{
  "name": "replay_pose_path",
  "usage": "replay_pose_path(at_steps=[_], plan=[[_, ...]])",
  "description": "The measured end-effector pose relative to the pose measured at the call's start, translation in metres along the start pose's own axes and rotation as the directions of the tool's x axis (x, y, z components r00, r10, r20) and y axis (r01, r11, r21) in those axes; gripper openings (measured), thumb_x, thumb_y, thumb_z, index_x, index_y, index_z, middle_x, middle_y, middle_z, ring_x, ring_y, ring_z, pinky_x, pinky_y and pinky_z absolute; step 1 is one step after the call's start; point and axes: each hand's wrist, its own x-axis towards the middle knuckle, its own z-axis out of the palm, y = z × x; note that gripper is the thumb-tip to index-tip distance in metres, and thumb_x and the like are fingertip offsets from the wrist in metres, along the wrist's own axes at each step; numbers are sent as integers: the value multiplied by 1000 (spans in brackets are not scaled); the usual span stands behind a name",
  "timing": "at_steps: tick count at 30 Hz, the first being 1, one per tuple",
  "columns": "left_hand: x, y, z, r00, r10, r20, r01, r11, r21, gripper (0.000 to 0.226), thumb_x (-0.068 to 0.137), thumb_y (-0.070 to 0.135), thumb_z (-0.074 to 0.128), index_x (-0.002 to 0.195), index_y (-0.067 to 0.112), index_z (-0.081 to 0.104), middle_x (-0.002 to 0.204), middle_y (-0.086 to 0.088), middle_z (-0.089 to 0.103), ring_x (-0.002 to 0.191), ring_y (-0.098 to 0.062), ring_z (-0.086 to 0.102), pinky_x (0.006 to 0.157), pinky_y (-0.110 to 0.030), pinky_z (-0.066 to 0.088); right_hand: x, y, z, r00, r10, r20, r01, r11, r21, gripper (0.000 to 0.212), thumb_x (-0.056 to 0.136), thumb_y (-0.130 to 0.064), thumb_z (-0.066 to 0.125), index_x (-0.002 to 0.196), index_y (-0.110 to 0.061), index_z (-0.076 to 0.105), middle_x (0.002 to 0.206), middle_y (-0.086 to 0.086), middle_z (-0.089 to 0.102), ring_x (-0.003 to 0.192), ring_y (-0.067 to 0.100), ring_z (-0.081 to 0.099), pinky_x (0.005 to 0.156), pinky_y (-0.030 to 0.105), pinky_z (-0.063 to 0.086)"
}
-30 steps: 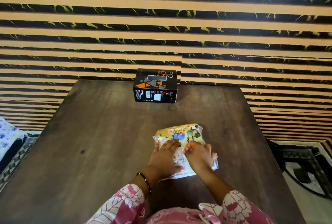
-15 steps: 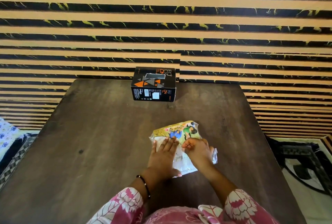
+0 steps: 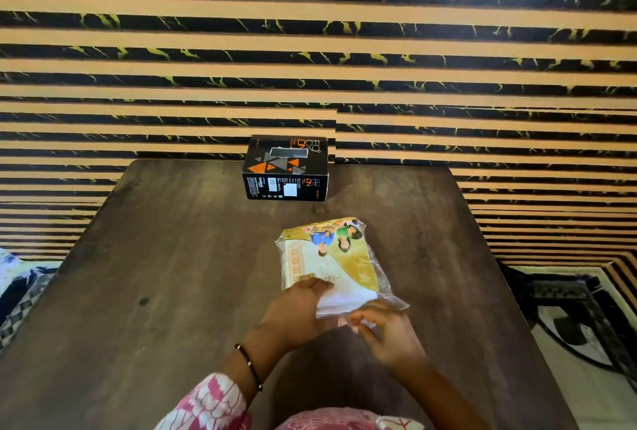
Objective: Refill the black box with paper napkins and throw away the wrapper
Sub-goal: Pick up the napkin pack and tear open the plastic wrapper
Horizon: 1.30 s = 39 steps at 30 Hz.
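A pack of paper napkins [image 3: 331, 257] in a clear wrapper with a yellow printed label lies on the dark wooden table [image 3: 172, 274], near its middle. My left hand [image 3: 300, 312] grips the pack's near left edge. My right hand [image 3: 386, 329] pinches the clear wrapper flap at the pack's near right corner. White napkins show through the wrapper between my two hands. The black box [image 3: 287, 169], with orange and grey triangles and a slot on top, stands at the table's far edge, apart from the pack.
A wall of orange and black stripes [image 3: 310, 50] rises right behind the table. Patterned fabric [image 3: 20, 291] lies off the left edge and a dark patterned rug [image 3: 568, 319] off the right. My pink patterned sleeves [image 3: 213, 405] are at the bottom.
Both hands slid back from the top of the pack to its near edge. My right hand now pinches the wrapper's end flap, and more of the printed label shows.
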Motion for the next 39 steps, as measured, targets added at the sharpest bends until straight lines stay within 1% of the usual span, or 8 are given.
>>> replay_pose_path(at_steps=[11, 20, 23, 26, 28, 30, 32, 39], plan=[[-21, 17, 22, 997, 16, -69, 0, 975, 222, 36, 88, 30, 49, 124, 24, 48, 141, 2, 36, 130, -20, 31, 103, -37, 33, -54, 37, 25, 980, 64, 191, -28, 982, -187, 14, 76, -23, 55, 76, -26, 69, 79, -11, 69, 80, 9, 60, 75, 22, 49], [-26, 31, 20, 987, -59, -149, 59, 998, -3, 24, 93, 28, 42, 110, 20, 56, 110, -4, 54, 97, -26, 59, 75, -36, 50, -38, 4, 11, 991, -84, -102, 76, 994, -80, 12, 76, -11, 60, 81, -21, 65, 80, -7, 67, 79, 3, 56, 73, 11, 41], [-24, 37, 15, 977, -39, -210, 32, 999, -39, 22, 93, 28, 44, 108, 21, 59, 108, -2, 55, 93, -25, 60, 71, -33, 49, -29, -3, 12, 997, -78, -4, 78, 995, -57, 17, 81, -19, 51, 86, -17, 67, 87, -3, 69, 85, 8, 57, 77, 14, 41], [-24, 41, 12, 966, -29, -259, 7, 996, -84, 19, 91, 28, 47, 101, 23, 62, 102, -2, 58, 87, -24, 61, 70, -32, 49, -20, -2, 24, 970, 174, 170, -183, 983, 35, 21, 85, -16, 51, 99, -16, 66, 101, 2, 69, 95, 15, 60, 85, 24, 46], [-24, 43, 10, 959, -30, -282, -8, 991, -134, 17, 88, 27, 51, 99, 24, 64, 98, -1, 59, 85, -23, 61, 71, -31, 50, -11, -4, 31, 874, 427, 232, -485, 801, 351, 21, 85, -9, 54, 97, -20, 67, 100, 5, 69, 92, 19, 63, 81, 33, 51], [-25, 45, 8, 953, -28, -302, -25, 985, -171, 16, 86, 25, 54, 97, 24, 65, 96, -1, 61, 82, -21, 62, 71, -31, 51, -2, -6, 34, 721, 605, 339, -622, 349, 701, 18, 87, -1, 53, 92, -11, 67, 87, 11, 67, 77, 22, 62, 68, 31, 50], [-26, 48, 7, 945, -17, -326, -47, 981, -186, 15, 85, 22, 56, 95, 24, 66, 92, -1, 62, 78, -20, 62, 70, -31, 52, 4, -6, 32, 582, 677, 449, -607, -6, 795, 15, 90, 4, 48, 95, -3, 60, 79, 13, 65, 71, 22, 60, 65, 28, 49], [-29, 51, 3, 921, -30, -388, -75, 965, -253, 13, 85, 22, 56, 93, 24, 66, 90, 2, 63, 67, -13, 59, 65, -25, 48, 9, -16, 24, 405, 725, 557, -582, -265, 769, 17, 88, 7, 43, 77, 3, 55, 75, 18, 54, 69, 25, 52, 64, 30, 45]])
